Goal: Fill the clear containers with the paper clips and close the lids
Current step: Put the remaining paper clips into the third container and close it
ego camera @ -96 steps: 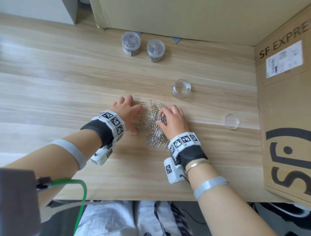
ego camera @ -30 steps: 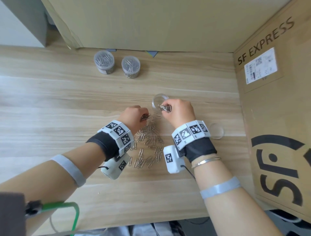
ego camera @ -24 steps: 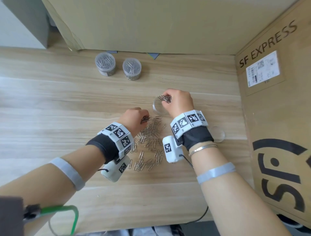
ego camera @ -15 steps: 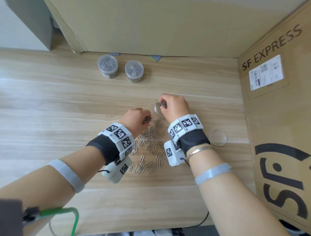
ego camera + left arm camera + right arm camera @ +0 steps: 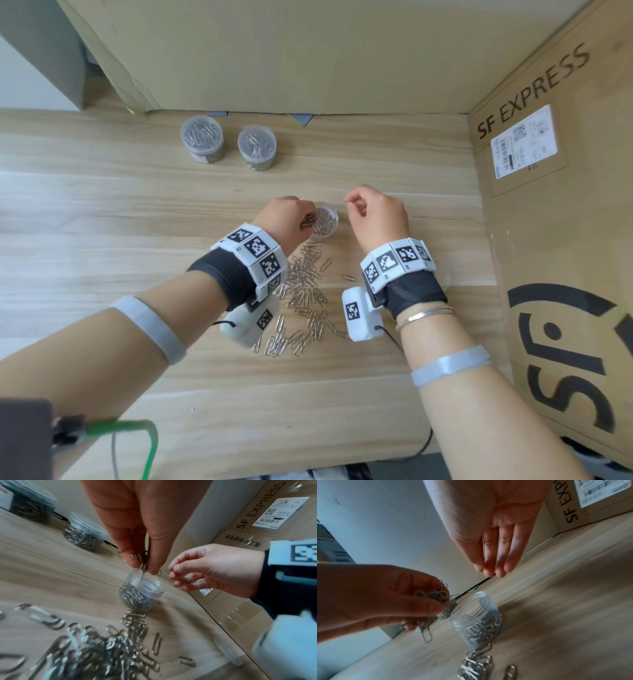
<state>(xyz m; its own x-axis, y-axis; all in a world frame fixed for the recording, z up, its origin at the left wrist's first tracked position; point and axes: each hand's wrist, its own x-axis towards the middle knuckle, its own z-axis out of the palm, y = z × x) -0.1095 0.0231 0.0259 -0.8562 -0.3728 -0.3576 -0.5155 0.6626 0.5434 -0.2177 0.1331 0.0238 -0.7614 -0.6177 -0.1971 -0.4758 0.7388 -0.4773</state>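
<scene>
2 hands work above a light wooden desk (image 5: 102,212), seen from the person's own head. The left hand (image 5: 286,219) has its fingers bunched together, pinching a small clump of silver paper clips (image 5: 142,561) right over the mouth of an open clear container (image 5: 325,222). A few clips dangle from the fingertips toward the opening. That container stands upright near the middle of the desk, partly filled with clips, with no lid on it.

The right hand (image 5: 376,216) hovers just to the right of the container, apart from it. Its fingers are loosely relaxed and slightly bent. The left wrist view hints at something thin between its fingertips, but it is too blurred to say whether the hand holds anything.

A loose pile of paper clips (image 5: 301,294) is spread on the desk on the near side of the open container, reaching toward the near edge, between the 2 wrists. 1 stray clip (image 5: 348,277) lies a little to the right of the pile. A clear round lid (image 5: 228,650) lies flat on the desk near the right edge, mostly hidden behind the right wrist in the head view.

2 closed clear containers (image 5: 201,143) full of clips stand side by side near the far edge. Cardboard boxes (image 5: 555,240) line the far and right edges; the right one reads SF EXPRESS.
</scene>
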